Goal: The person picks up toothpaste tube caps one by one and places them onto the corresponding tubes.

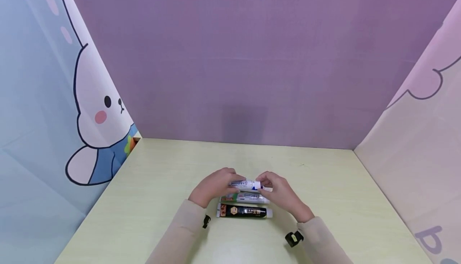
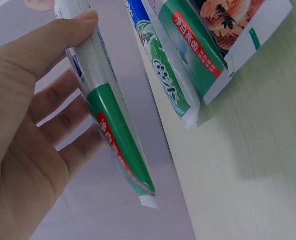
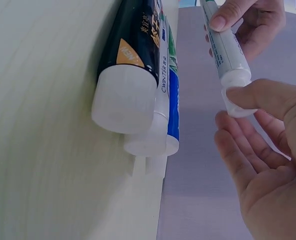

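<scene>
My left hand (image 1: 217, 184) grips a white and green toothpaste tube (image 2: 107, 105) by its body, thumb across the near side and fingers behind. At the other end, my right hand (image 1: 282, 194) has its thumb on the tube's white cap (image 3: 238, 104), pinching it, with the other fingers spread out beneath. The cap is still on the tube's neck in the right wrist view. Below the held tube lie a black toothpaste tube (image 1: 245, 211), another white and green tube (image 1: 252, 198) and a blue and green tube (image 2: 160, 65), side by side. The blue and green one is mostly hidden in the head view.
The pale wooden table (image 1: 126, 216) meets a purple backdrop (image 1: 234, 55) at its far edge. Printed cloth walls stand at both sides, the left one with a cartoon rabbit (image 1: 97, 119). Black wrist straps (image 1: 294, 238) show at the sleeves.
</scene>
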{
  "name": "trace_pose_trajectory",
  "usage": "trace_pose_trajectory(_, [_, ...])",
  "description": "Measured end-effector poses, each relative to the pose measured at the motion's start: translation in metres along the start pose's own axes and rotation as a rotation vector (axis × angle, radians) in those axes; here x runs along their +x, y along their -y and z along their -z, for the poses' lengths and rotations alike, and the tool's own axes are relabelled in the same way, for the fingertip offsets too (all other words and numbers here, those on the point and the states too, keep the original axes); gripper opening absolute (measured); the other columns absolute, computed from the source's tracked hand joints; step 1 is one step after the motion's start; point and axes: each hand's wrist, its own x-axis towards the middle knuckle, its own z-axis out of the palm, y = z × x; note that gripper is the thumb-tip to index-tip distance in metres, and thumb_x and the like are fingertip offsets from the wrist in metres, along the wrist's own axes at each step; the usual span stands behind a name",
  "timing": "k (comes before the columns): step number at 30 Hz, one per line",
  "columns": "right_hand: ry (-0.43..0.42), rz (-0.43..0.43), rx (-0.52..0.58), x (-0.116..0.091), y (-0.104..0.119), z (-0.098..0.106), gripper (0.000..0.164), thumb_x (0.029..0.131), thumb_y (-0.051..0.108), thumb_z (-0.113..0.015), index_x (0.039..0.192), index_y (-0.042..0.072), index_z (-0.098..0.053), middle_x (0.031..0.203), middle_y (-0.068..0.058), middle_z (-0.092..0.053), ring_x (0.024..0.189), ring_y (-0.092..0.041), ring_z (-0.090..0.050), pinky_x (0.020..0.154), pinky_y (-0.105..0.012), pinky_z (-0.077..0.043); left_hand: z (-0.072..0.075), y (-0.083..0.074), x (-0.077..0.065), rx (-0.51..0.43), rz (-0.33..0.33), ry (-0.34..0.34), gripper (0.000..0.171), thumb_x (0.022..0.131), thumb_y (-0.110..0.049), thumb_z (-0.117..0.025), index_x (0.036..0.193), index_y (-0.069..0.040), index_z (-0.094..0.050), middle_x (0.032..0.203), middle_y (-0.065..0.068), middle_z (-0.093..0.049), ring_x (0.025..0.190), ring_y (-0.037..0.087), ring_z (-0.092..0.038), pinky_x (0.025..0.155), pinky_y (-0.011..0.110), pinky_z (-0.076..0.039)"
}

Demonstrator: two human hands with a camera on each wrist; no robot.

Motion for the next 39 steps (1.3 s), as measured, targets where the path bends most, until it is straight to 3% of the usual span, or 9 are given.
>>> trace_pose_trajectory(12, [0.043,-0.024,0.015,-0.002,0.001,0.001,0.027,0.091,0.0,-0.072,0.115,0.008,-0.065,0.105,-0.001,-0.067,0.093,-0.019,-0.066,0.086,-0.038,-0.056,0.0,-0.003,0.001,-0.019,-0.012,-0.016,0.041,0.09,-0.027,-0.077,0.13,-0.017,-0.07,0.106,-0.002,-0.067,0.088,0.006,-0.057,0.081,0.019,-0.051])
trace_pose_trajectory(20, [0.051,-0.045,0.023,-0.002,0.002,0.003,0.026,0.099,0.013,-0.065,0.123,0.005,-0.061,0.1,-0.003,-0.067,0.083,-0.017,-0.062,0.07,-0.027,-0.053,0.0,-0.001,0.002,-0.019,-0.025,-0.035,0.042,0.09,-0.027,-0.077,0.13,-0.017,-0.069,0.104,-0.003,-0.067,0.086,0.005,-0.056,0.079,0.018,-0.05])
trace_pose_trajectory(27, [0.067,-0.095,0.067,-0.004,-0.003,0.002,0.02,0.106,0.027,-0.053,0.118,0.014,-0.062,0.091,-0.001,-0.066,0.079,-0.019,-0.063,0.068,-0.028,-0.052,0.0,-0.004,0.001,-0.001,-0.033,-0.039,0.042,0.09,-0.026,-0.078,0.129,-0.016,-0.07,0.104,-0.003,-0.067,0.086,0.005,-0.056,0.079,0.018,-0.05])
trace_pose_trajectory(34, [0.067,-0.164,0.084,-0.002,-0.008,-0.002,0.035,0.108,0.039,-0.043,0.106,0.013,-0.066,0.076,-0.006,-0.064,0.071,-0.031,-0.061,0.064,-0.029,-0.049,-0.003,-0.004,0.003,0.02,-0.054,-0.049,0.042,0.088,-0.025,-0.079,0.128,-0.016,-0.07,0.103,-0.001,-0.067,0.085,0.007,-0.056,0.078,0.017,-0.05])
trace_pose_trajectory(39, [0.067,-0.184,0.054,0.0,-0.006,-0.003,0.042,0.108,0.039,-0.042,0.101,0.009,-0.069,0.072,-0.004,-0.063,0.068,-0.027,-0.061,0.066,-0.03,-0.049,-0.002,-0.005,0.004,0.02,-0.067,-0.052,0.04,0.089,-0.025,-0.079,0.127,-0.016,-0.071,0.102,-0.002,-0.068,0.084,0.006,-0.056,0.077,0.017,-0.05])
